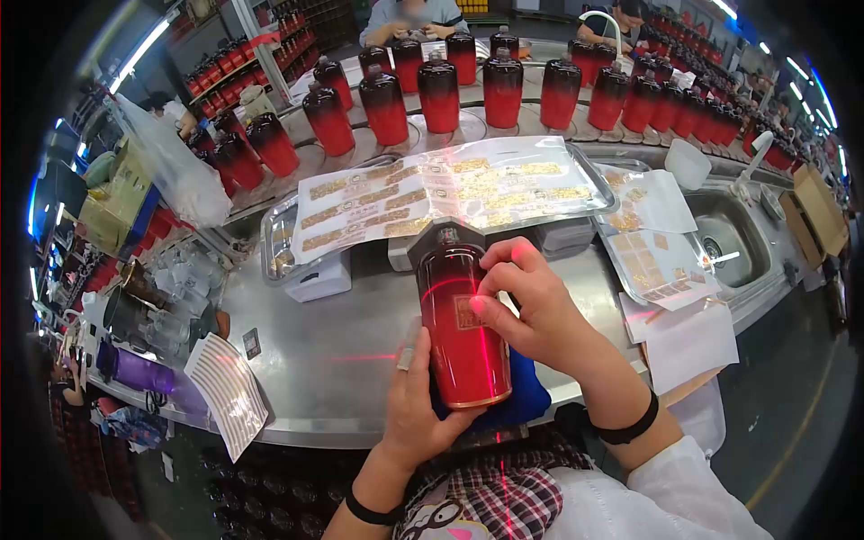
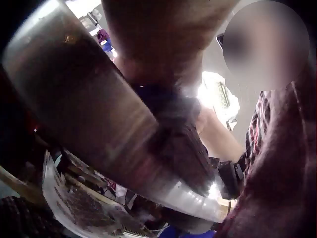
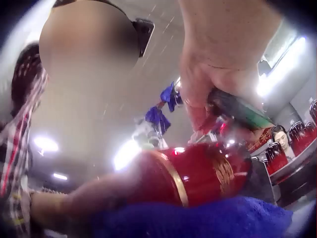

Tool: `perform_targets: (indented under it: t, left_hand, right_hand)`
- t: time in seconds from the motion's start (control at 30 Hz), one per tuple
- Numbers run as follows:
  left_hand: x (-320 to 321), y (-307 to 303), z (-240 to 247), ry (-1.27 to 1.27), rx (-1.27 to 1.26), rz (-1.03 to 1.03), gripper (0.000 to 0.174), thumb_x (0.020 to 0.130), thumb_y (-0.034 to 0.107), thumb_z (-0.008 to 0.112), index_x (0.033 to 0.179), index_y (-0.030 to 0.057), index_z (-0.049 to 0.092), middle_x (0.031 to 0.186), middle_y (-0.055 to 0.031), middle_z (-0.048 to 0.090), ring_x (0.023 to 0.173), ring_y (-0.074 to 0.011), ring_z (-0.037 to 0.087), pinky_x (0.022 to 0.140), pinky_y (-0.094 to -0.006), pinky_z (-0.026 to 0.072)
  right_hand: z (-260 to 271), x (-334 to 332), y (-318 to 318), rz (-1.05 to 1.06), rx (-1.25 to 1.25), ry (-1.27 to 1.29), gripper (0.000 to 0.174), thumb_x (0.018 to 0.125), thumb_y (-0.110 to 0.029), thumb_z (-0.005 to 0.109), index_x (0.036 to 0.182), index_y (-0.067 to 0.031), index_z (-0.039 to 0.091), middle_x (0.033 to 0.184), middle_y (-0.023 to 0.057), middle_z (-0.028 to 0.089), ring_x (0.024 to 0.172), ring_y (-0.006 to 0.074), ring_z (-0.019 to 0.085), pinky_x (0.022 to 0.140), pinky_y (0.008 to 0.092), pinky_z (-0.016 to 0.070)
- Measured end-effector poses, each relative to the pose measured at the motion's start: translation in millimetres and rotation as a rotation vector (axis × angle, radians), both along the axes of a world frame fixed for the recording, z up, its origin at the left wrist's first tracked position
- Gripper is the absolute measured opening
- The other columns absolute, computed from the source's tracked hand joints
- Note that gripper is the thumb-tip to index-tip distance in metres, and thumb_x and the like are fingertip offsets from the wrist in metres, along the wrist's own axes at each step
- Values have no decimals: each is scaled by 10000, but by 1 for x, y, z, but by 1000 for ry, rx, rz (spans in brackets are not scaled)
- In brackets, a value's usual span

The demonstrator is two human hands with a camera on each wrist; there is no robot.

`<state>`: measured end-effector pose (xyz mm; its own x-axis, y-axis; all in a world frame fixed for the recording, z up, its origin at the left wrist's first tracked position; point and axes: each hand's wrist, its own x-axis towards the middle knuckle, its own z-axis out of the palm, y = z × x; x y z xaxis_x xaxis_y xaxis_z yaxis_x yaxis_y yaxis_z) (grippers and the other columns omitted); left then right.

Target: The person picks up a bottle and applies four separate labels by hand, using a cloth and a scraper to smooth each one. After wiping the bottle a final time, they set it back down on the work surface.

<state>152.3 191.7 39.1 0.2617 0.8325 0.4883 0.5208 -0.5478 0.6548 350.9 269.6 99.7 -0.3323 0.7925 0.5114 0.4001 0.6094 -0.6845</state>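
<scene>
A glossy red bottle (image 1: 459, 360), darkening to black near its neck, leans with its top away from me. My left hand (image 1: 418, 405) grips its lower left side, fingers along the glass and thumb under the base. A square gold label (image 1: 467, 312) is on its front. My right hand (image 1: 540, 310) bends over the bottle from the right, thumb and finger pinched at the label's right edge. In the right wrist view, the bottle (image 3: 198, 171) lies above a blue cloth (image 3: 198, 220), its gold base ring towards the person. Behind the neck stands a dark, angular block (image 1: 432, 236).
Sheets of gold labels (image 1: 450, 189) lie on a metal tray (image 1: 281, 236) ahead. Several red-black bottles (image 1: 382, 108) line the conveyor beyond. A striped sheet (image 1: 229, 396) hangs over the table's left front edge. A second tray (image 1: 643, 292) and a sink (image 1: 733, 238) are at right.
</scene>
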Motion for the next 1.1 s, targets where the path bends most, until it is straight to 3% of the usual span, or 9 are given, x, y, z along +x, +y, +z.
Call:
perform_targets:
  t: [0.1, 0.2, 0.3, 0.33, 0.5, 0.53, 0.67, 0.87, 1.1]
  left_hand:
    - [-14, 6, 2, -331, -216, -225, 914, 864, 345, 723, 1490, -70, 201, 1450, -263, 391, 1290, -347, 467, 1143, -473, 259]
    - [-3, 28, 13, -766, -466, -144, 847, 895, 294, 695, 1486, -64, 205, 1450, -225, 386, 1311, -287, 435, 1124, -414, 295]
    - [9, 56, 28, -699, -528, -86, 799, 904, 252, 679, 1477, -62, 220, 1405, -213, 419, 1284, -257, 454, 1086, -370, 349]
    - [13, 61, 27, -568, -492, -50, 762, 916, 200, 656, 1476, -60, 209, 1376, -210, 439, 1246, -240, 485, 1044, -351, 402]
    - [23, 59, 28, -767, -543, -92, 737, 930, 143, 625, 1485, -50, 180, 1354, -209, 460, 1205, -227, 519, 1016, -346, 435]
    - [23, 58, 29, -798, -569, -95, 735, 932, 136, 621, 1486, -49, 175, 1353, -208, 462, 1201, -225, 523, 1015, -344, 437]
    - [23, 57, 28, -777, -551, -91, 723, 938, 137, 611, 1485, -49, 177, 1353, -204, 465, 1195, -220, 528, 1011, -342, 439]
    - [26, 61, 28, -821, -583, -68, 696, 956, 134, 584, 1487, -49, 173, 1350, -201, 470, 1191, -214, 528, 1009, -336, 440]
    - [27, 65, 21, -901, -563, -108, 687, 976, 173, 567, 1491, -47, 168, 1354, -204, 467, 1196, -208, 520, 1018, -332, 430]
  right_hand:
    - [-2, -3, -1, -43, 14, 1, 141, 824, -94, 703, 829, -31, 577, 1054, 152, 530, 978, 342, 518, 847, 423, 447]
    - [-6, -5, 1, -50, 0, 14, 141, 817, -89, 705, 824, -32, 576, 1068, 157, 526, 983, 342, 519, 849, 424, 448]
    - [-9, -6, 3, -55, 17, 13, 144, 814, -85, 703, 839, -30, 572, 1074, 161, 525, 994, 342, 520, 860, 420, 446]
    - [-9, -5, 4, -58, 26, 17, 144, 814, -82, 702, 856, -29, 575, 1079, 162, 523, 999, 343, 520, 866, 420, 445]
    - [-1, 4, -7, -164, 133, 55, 170, 818, -58, 690, 952, -23, 592, 1104, 166, 514, 1010, 347, 520, 884, 414, 440]
    - [3, 7, -16, -149, 136, 27, 257, 814, -47, 694, 1059, -27, 620, 1142, 168, 511, 1045, 358, 516, 905, 423, 444]
    - [-5, 9, -33, -33, 208, -141, 478, 784, -100, 748, 1241, -59, 612, 1238, 186, 501, 1131, 391, 496, 957, 460, 445]
    - [-15, 7, -27, -53, 172, -178, 503, 806, -141, 742, 1283, -71, 599, 1309, 205, 463, 1161, 394, 479, 983, 455, 424]
    - [-15, 7, -20, -61, 203, -177, 506, 806, -162, 747, 1277, -52, 598, 1273, 201, 485, 1119, 399, 496, 955, 452, 453]
